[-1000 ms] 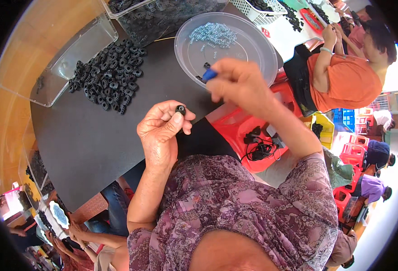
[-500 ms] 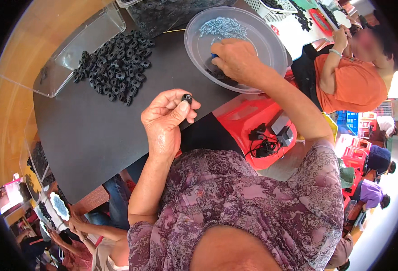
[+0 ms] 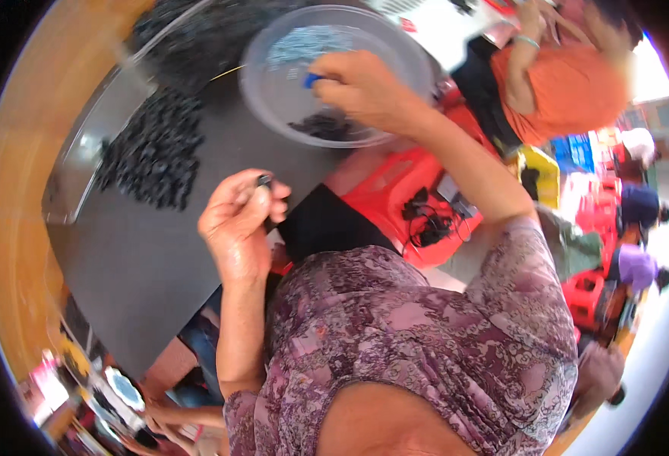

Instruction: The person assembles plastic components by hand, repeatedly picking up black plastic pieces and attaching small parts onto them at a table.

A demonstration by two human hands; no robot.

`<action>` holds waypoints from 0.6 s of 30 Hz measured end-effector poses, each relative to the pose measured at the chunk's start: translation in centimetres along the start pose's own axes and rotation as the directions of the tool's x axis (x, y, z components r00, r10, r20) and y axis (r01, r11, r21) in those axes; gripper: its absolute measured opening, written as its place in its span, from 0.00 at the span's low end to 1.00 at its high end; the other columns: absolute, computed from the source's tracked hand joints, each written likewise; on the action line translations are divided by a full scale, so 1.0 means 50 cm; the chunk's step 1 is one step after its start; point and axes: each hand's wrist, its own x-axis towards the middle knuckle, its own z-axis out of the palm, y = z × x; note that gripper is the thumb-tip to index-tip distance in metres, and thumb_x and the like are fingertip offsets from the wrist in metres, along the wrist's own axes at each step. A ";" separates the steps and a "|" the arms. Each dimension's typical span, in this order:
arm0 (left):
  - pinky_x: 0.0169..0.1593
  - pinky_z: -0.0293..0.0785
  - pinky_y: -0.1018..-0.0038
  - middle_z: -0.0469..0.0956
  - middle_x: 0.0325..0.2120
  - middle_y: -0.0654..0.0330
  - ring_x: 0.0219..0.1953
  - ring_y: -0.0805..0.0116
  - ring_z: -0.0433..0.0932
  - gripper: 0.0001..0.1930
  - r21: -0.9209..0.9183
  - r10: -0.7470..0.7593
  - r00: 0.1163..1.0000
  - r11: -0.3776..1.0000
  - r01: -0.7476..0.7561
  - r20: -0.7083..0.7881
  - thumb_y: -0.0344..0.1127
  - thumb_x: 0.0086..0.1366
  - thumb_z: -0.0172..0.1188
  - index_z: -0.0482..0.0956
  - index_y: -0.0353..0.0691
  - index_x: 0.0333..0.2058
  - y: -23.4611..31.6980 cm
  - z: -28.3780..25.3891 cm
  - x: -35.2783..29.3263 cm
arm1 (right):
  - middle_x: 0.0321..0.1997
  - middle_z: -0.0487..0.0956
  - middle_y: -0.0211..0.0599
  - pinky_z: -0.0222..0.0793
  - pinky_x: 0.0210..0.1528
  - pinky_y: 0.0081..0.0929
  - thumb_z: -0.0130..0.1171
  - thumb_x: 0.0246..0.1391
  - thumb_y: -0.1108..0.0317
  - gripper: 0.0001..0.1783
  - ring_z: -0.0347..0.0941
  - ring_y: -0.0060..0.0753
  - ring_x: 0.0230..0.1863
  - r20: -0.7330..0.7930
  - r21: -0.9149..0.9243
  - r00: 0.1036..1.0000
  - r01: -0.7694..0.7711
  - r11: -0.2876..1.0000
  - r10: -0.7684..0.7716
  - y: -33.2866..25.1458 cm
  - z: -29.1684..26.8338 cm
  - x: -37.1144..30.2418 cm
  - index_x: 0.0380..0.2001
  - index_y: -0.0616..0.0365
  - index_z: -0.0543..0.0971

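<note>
My left hand (image 3: 235,220) is closed in a pinch on a small black ring-shaped part (image 3: 264,181), held above the dark table. My right hand (image 3: 365,87) is over a clear round plastic basin (image 3: 252,114), its fingers closed on a small blue object (image 3: 311,79) whose kind I cannot make out. Small light-blue pieces that look like springs (image 3: 304,44) lie in the far part of the basin. Black parts (image 3: 323,125) lie nearer, below my right hand. To the left on the table is a heap of small black plastic parts (image 3: 156,152), blurred by motion.
A clear lid or tray (image 3: 83,163) borders the heap. Behind it stands a clear bin of dark parts (image 3: 197,45). On a red stool (image 3: 384,197) to my right lie black cables (image 3: 429,224). A person in orange (image 3: 562,83) sits at the right; others sit farther off.
The whole view has shifted, with the table and basin now farther left. My right hand has lifted slightly off the black parts in the basin. My left hand keeps its small black part.
</note>
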 end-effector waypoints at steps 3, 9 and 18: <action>0.27 0.70 0.78 0.77 0.28 0.49 0.23 0.70 0.74 0.08 0.067 0.014 0.999 0.998 -0.016 0.031 0.22 0.58 0.54 0.73 0.30 0.38 -0.011 0.008 -0.003 | 0.18 0.70 0.46 0.64 0.24 0.33 0.53 0.42 0.68 0.09 0.66 0.36 0.18 -0.245 0.173 0.969 0.085 0.981 -0.041 -0.022 0.011 -0.023 0.27 0.63 0.74; 0.37 0.71 0.76 0.76 0.36 0.51 0.32 0.68 0.75 0.13 0.016 0.049 0.991 0.999 -0.051 0.129 0.27 0.59 0.57 0.70 0.29 0.42 -0.007 0.024 -0.002 | 0.19 0.73 0.55 0.67 0.28 0.46 0.55 0.34 0.68 0.08 0.72 0.57 0.26 -0.464 0.342 0.884 0.124 0.931 0.053 -0.129 0.068 -0.082 0.14 0.64 0.72; 0.47 0.70 0.74 0.75 0.39 0.55 0.41 0.69 0.74 0.14 0.039 0.036 0.998 0.999 -0.038 0.053 0.30 0.61 0.55 0.70 0.30 0.44 -0.010 0.069 -0.012 | 0.22 0.68 0.40 0.63 0.25 0.37 0.58 0.30 0.69 0.13 0.66 0.43 0.26 -0.662 0.067 0.731 0.278 0.958 -0.166 -0.115 0.109 -0.135 0.19 0.60 0.65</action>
